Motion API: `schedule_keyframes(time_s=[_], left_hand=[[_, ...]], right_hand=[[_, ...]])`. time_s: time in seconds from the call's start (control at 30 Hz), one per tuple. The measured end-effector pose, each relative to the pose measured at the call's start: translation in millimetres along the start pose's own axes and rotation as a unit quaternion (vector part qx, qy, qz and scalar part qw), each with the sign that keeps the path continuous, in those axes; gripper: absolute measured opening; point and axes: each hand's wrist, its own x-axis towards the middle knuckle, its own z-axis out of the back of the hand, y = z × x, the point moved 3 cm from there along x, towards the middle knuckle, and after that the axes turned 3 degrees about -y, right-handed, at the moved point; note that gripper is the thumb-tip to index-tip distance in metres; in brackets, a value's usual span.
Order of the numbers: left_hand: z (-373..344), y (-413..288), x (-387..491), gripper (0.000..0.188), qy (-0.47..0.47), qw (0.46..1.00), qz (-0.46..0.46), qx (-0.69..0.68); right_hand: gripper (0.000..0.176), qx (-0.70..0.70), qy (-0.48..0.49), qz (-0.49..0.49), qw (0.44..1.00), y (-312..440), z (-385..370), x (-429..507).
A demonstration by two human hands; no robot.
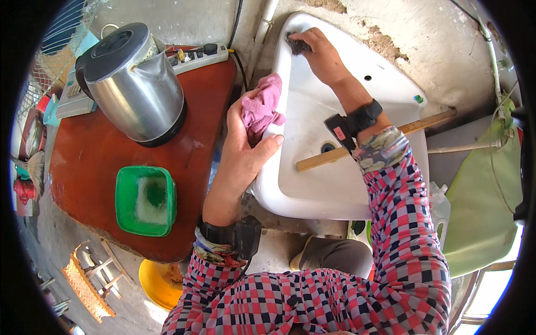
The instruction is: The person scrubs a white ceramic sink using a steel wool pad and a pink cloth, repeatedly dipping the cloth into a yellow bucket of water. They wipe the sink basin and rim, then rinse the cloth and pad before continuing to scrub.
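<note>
A white ceramic sink (pixel 310 184) lies before me. My right hand (pixel 324 56) holds a dark scouring pad (pixel 298 44) against the sink's far left corner. At the sink's left rim, my left hand (pixel 251 146) grips a pink cloth (pixel 264 104), its thumb resting on the edge. A wooden stick (pixel 322 160) lies across the basin, passing near the drain hole (pixel 328 147) and under my right forearm. To the left, a green plastic tub (pixel 121 201) with white powdery or foamy contents sits on a reddish-brown tabletop (pixel 197 155).
A stainless steel electric kettle (pixel 138 92) stands on the tabletop, a power strip (pixel 201 58) behind it. A yellow basin (pixel 157 289) and a small woven-seat chair (pixel 86 284) are on the floor at lower left. Green sheeting (pixel 481 201) hangs at the right, beside a clear plastic jug (pixel 439 209).
</note>
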Motion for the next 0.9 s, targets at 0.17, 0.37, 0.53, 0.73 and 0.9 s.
schedule_keyframes(time_s=[0.17, 0.37, 0.53, 0.73, 0.9], left_hand=[[-1, 2, 0, 0.078, 0.002, 1.0, 0.0, -0.005], [0, 4, 0, 0.078, -0.002, 1.0, -0.007, -0.016], [-1, 2, 1, 0.079, -0.004, 1.0, -0.008, -0.022], [-3, 1, -2, 0.078, -0.021, 1.0, 0.014, -0.012], [-3, -2, -1, 0.077, -0.014, 1.0, 0.02, -0.007]], right_hand=[[0.046, -0.02, 0.004, 0.008, 1.0, 3, 1, -7], [0.048, 0.004, 0.041, -0.045, 0.998, 8, 2, -9], [0.041, 0.139, 0.165, -0.117, 0.969, -3, 28, -51], [0.043, -0.153, -0.022, -0.053, 0.987, -13, 26, -53], [0.036, -0.314, -0.085, 0.121, 0.938, -8, 6, -35]])
